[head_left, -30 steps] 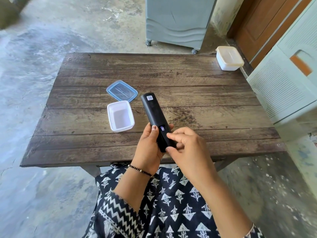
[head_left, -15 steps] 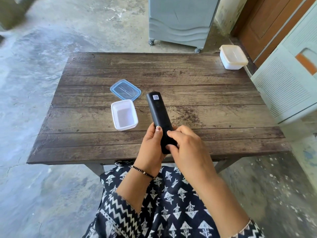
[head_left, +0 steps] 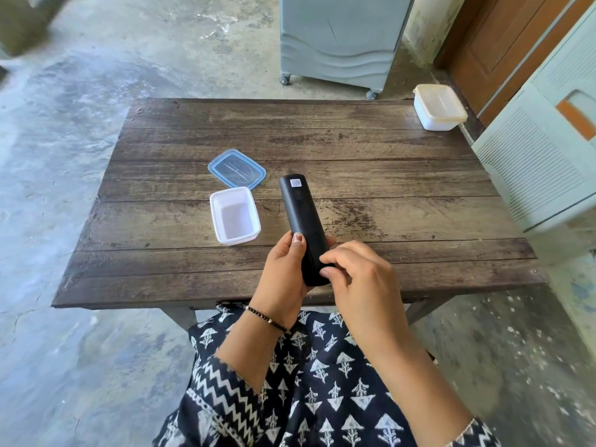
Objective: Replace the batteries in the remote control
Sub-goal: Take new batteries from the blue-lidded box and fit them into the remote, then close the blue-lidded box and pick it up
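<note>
A black remote control point(head_left: 301, 217) is held back side up above the near part of the wooden table point(head_left: 387, 188), with a small white sticker at its far end. My left hand point(head_left: 283, 279) grips its near half from the left, thumb on the back. My right hand point(head_left: 361, 279) pinches the remote's near end with thumb and fingertips, covering it. No batteries are visible.
An open white plastic box point(head_left: 234, 216) stands left of the remote, its blue lid point(head_left: 237, 169) lying just behind it. A closed white box point(head_left: 439, 106) sits at the far right corner. A grey wheeled cabinet point(head_left: 342, 37) and a pale cabinet point(head_left: 541, 150) flank the table.
The small purple-marked opening seen near the remote's near end a second ago is now covered by my right fingers. The hands and remote stay in about the same place.
</note>
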Demonstrator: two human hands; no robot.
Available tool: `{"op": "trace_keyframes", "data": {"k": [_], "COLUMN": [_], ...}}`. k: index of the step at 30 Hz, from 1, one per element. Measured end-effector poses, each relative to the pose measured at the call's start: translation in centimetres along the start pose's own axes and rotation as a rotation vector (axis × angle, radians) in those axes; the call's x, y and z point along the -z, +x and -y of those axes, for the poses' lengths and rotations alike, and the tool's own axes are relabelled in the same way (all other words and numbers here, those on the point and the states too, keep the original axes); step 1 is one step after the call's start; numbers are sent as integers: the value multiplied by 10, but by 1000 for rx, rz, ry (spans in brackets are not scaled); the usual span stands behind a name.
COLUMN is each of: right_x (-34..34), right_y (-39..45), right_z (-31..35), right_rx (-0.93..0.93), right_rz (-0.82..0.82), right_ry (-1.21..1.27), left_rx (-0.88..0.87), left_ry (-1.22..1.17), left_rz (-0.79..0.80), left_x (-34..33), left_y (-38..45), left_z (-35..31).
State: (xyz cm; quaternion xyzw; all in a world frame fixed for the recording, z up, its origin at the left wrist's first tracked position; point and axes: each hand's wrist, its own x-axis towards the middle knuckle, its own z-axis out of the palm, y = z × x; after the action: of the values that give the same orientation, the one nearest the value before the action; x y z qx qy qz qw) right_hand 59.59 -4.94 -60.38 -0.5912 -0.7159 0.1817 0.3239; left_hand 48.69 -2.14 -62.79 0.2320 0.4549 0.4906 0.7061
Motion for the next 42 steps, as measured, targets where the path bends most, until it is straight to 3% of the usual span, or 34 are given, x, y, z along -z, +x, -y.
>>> {"op": "trace_keyframes", "data": {"k": [6,17,24,30,37,42], "right_x": [2,-7,-14,-10,-12,-7], "right_y": [2,-18,-15,-7,4,15], "right_z": [-1,-3,-4,-8,-20,-40], "right_rx": [11,111,68,-81,-428,-641], "right_rz": [-14,100,125,74,109,159], "right_ry": [-45,-234,-259,-81,285,535], "left_rx": [13,27,43,59,32,-5], "left_ry": [9,-38,-63,-149,-17,98], "left_rz": [-12,-18,-65,-27,-141,-137], "left_x": [-4,-2,-3,-4,-4,-6], "left_y": [3,-2,0,0,14,24], "left_z": [0,7,4,3,10,12]}}
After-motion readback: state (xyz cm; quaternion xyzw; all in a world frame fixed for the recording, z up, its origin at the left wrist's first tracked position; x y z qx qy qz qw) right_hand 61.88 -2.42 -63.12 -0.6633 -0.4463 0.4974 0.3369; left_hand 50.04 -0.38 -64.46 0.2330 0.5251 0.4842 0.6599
